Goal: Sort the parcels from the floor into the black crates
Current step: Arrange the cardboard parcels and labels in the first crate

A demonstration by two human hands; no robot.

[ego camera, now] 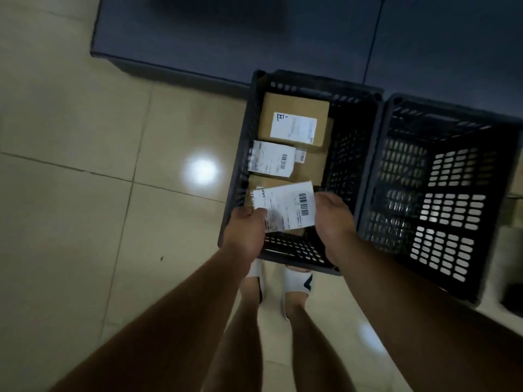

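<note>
A small cardboard parcel (288,206) with a white barcode label is held over the near end of the left black crate (249,128). My left hand (244,232) grips its left edge and my right hand (332,219) grips its right edge. Inside that crate lie two more brown parcels: one (294,123) at the far end with a white label, another (278,161) in the middle. The right black crate (376,165) stands beside it, and I see no parcels in it.
Both crates stand on a beige tiled floor (85,193) against a dark grey mat or platform (254,32). My feet in white slippers (297,281) are just in front of the left crate. Pale boxes (509,250) show at the far right edge.
</note>
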